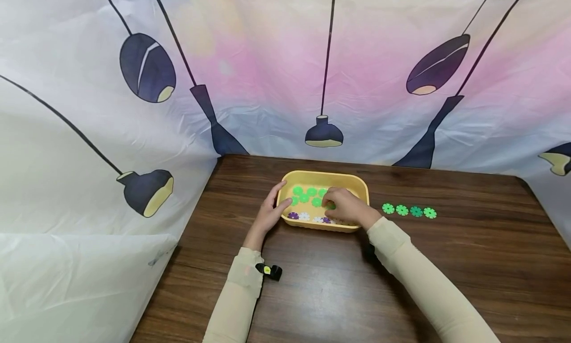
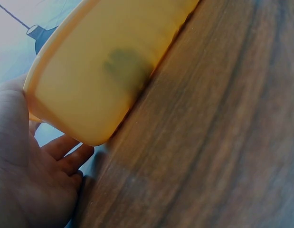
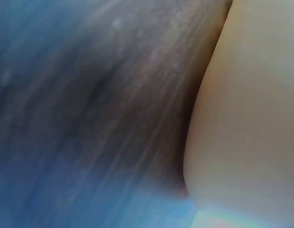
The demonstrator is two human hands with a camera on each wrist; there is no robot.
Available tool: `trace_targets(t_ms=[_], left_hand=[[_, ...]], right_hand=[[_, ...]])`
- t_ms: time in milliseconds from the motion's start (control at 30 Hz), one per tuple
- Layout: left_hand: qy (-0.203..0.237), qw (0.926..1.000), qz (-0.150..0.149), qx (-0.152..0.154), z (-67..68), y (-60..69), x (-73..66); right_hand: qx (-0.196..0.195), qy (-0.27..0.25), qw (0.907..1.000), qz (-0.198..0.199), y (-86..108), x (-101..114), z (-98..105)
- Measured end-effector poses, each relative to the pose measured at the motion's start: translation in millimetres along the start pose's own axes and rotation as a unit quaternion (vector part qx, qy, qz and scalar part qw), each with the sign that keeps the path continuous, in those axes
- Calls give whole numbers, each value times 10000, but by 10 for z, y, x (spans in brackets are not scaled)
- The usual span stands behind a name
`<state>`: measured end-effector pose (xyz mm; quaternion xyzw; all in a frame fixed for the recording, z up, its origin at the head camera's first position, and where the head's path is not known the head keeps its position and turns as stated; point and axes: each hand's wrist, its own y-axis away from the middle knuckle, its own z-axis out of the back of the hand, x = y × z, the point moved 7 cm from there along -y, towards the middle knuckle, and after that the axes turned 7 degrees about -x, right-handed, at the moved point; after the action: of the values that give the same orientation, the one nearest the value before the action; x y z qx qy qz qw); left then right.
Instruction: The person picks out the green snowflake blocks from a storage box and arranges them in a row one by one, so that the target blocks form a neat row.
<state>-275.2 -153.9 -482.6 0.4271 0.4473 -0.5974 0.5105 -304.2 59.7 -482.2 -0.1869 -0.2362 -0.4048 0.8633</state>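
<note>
A yellow plastic tray (image 1: 321,226) stands on the table, holding several bright green flower-shaped discs (image 1: 304,198) and a front row of purple discs (image 1: 292,215) and white discs (image 1: 304,216). My left hand (image 1: 269,210) grips its left end, thumb at the rim; in the left wrist view this hand (image 2: 37,175) has its fingers against the tray's outer wall (image 2: 90,95). Inside the tray is my right hand (image 1: 348,205), fingers bent down beside a green disc. Its fingertips are partly hidden, so a hold on a disc cannot be confirmed. The right wrist view is blurred.
Right of the tray, several green discs (image 1: 402,210) lie in a row on the brown wooden table (image 1: 482,244), one of them darker. A printed cloth (image 1: 276,75) hangs behind the table, and white cloth (image 1: 80,273) borders its left side.
</note>
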Motion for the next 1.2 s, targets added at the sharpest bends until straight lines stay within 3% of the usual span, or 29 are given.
trace_targets(t_ms=[233, 433, 533, 1200], left_hand=[[0, 10000, 7, -43, -3, -3, 53], [-69, 9998, -140, -156, 12, -138, 332], [-137, 9997, -141, -164, 11, -140, 331], [-135, 9997, -108, -178, 2, -128, 365]], right_hand=[[-82, 331, 9994, 8, 19, 47, 70], [390, 600, 9958, -570, 31, 71, 101], [480, 617, 9941, -757, 31, 59, 75], [7, -235, 9991, -353, 44, 56, 56]])
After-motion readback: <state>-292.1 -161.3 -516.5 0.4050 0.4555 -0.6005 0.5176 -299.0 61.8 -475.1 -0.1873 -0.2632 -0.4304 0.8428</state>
